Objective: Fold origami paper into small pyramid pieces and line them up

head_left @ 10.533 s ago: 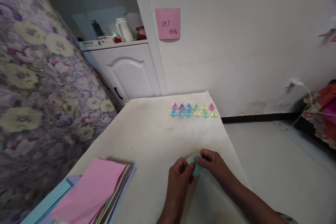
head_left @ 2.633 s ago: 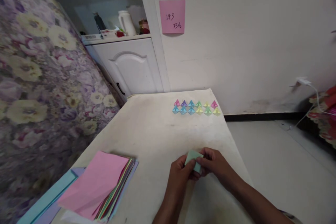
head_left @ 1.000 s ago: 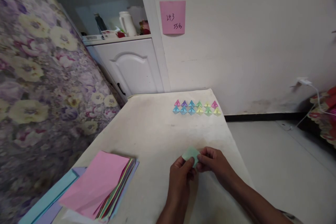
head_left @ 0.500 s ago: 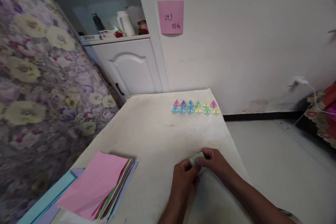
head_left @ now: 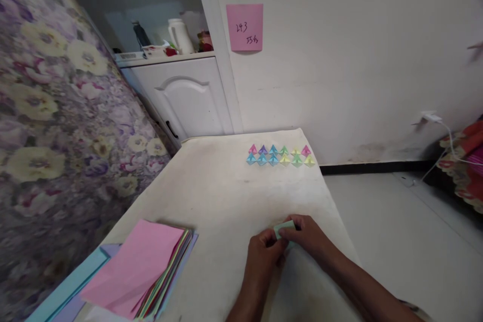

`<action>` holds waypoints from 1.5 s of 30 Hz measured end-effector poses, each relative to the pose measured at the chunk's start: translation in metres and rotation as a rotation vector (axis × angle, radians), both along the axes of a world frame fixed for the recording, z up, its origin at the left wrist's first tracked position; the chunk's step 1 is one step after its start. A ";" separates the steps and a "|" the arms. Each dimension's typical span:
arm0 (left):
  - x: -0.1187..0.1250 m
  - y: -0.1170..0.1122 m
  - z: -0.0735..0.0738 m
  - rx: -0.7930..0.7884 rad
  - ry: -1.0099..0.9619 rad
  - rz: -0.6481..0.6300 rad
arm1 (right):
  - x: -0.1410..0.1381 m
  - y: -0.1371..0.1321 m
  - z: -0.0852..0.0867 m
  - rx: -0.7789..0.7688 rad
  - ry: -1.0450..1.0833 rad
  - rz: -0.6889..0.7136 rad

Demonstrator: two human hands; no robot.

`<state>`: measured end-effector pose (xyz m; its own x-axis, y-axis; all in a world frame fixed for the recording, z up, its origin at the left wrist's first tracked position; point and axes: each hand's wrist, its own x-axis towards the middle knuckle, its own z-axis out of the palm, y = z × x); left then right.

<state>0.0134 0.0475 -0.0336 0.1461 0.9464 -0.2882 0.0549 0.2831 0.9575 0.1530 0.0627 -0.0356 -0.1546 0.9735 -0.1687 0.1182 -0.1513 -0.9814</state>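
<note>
A small piece of pale green folded paper is held between my two hands, low over the near right part of the table. My left hand pinches its left side with thumb and fingers. From the right, my right hand grips it, the thumb lying across its face. Fingers cover much of the paper, so its full folded shape is hidden. Beyond my hands, two rows of small folded paper pieces in pink, purple, blue, green and yellow stand near the table's far right corner.
A stack of coloured paper, pink on top, lies at the table's near left, beside blue sheets. A flowered curtain hangs at the left. Behind the table are a white cabinet and a wall with a pink note.
Both hands keep their pinch on the green paper, which has turned very slightly. The view has shifted a little; otherwise things lie as before.
</note>
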 end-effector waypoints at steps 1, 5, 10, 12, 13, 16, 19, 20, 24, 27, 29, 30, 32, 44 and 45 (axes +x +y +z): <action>-0.001 0.001 0.000 -0.006 -0.013 0.003 | 0.001 0.000 0.001 0.009 0.010 0.006; -0.004 0.003 -0.004 -0.055 -0.113 0.010 | 0.009 0.004 0.006 0.053 0.079 0.008; -0.006 0.001 -0.003 -0.075 -0.187 0.014 | 0.011 0.005 0.008 0.048 0.093 -0.025; -0.006 0.000 -0.002 -0.065 -0.197 -0.004 | 0.008 0.004 0.007 0.026 0.115 -0.026; -0.006 -0.001 -0.001 -0.056 -0.200 -0.010 | 0.007 0.003 0.007 0.010 0.130 -0.030; -0.006 -0.002 -0.001 -0.019 -0.197 -0.006 | 0.004 0.002 0.007 -0.034 0.187 -0.038; -0.008 -0.002 0.000 0.015 -0.188 -0.013 | 0.004 0.000 0.009 -0.076 0.247 -0.025; -0.008 -0.002 0.000 0.023 -0.185 -0.022 | 0.005 0.000 0.010 -0.093 0.270 -0.017; -0.008 -0.003 0.007 0.033 -0.150 -0.055 | 0.006 -0.004 0.014 -0.197 0.379 0.022; -0.009 -0.004 0.012 0.049 -0.113 -0.048 | 0.005 -0.005 0.014 -0.292 0.461 0.052; -0.009 -0.004 0.015 0.060 -0.112 -0.049 | 0.004 -0.005 0.012 -0.338 0.508 0.081; -0.010 -0.005 0.016 0.065 -0.115 -0.052 | 0.004 -0.005 0.011 -0.358 0.529 0.095; -0.010 -0.005 0.018 0.084 -0.120 -0.056 | 0.004 -0.005 0.009 -0.392 0.573 0.117; -0.005 -0.003 0.020 0.122 -0.208 0.021 | 0.004 -0.005 0.009 -0.533 0.725 0.173; -0.005 -0.003 0.020 0.114 -0.230 0.034 | 0.004 -0.005 0.009 -0.540 0.729 0.171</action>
<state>0.0086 0.0448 -0.0134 0.1630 0.9764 -0.1419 -0.1762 0.1703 0.9695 0.1567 0.0577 -0.0267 -0.5355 0.7450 -0.3978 -0.4387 -0.6479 -0.6227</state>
